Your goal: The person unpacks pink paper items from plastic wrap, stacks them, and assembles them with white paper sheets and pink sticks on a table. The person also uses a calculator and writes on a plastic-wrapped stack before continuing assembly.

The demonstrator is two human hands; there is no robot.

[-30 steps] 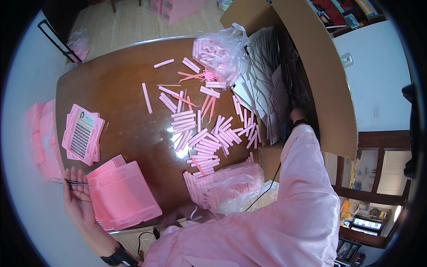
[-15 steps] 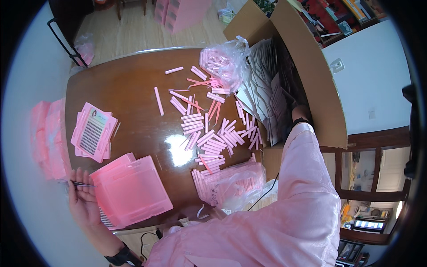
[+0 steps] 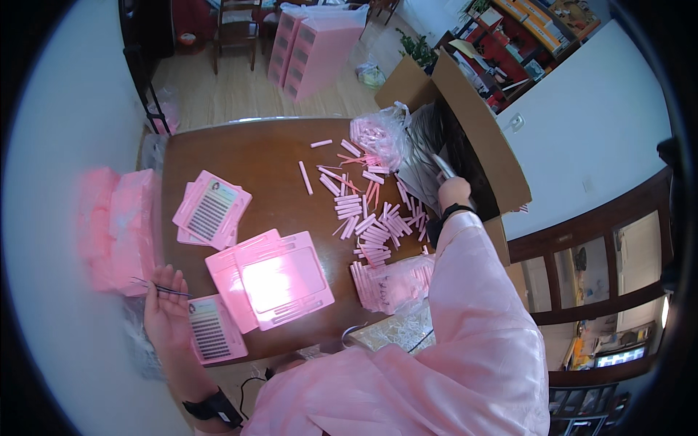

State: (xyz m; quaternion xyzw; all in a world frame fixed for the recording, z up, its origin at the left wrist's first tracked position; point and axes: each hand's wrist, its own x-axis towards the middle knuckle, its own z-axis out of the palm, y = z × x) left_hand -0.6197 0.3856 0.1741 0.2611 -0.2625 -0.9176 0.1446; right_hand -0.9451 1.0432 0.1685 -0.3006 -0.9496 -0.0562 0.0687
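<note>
My left hand (image 3: 167, 309), palm up at the table's left edge, has thumb and fingers closed on dark tweezers (image 3: 173, 290). Beside it lies a pink lash tray (image 3: 211, 328) with rows of black lashes. Partly over that tray rest pink plastic cases (image 3: 225, 272); glare whitens the upper one. Farther back is a small stack of pink lash trays (image 3: 212, 211). At the cardboard box (image 3: 483, 138) on the right, my right hand (image 3: 455, 193) grips a pale flat piece (image 3: 442, 166), its kind unclear. Whitish flat sheets or pouches (image 3: 418, 163) fill the box beyond.
Many pink tubes (image 3: 374, 234) and orange-pink tweezers (image 3: 373, 192) are scattered mid-right on the table (image 3: 276, 174). Clear bags of pink tubes lie behind (image 3: 379, 138) and in front. Wrapped pink packs (image 3: 120, 229) stand at the left. A pink drawer unit (image 3: 320, 54) stands on the floor beyond.
My right hand has come up from deep inside the box with the pale flat piece. The view has shifted, showing more of the room. My left hand still holds the tweezers.
</note>
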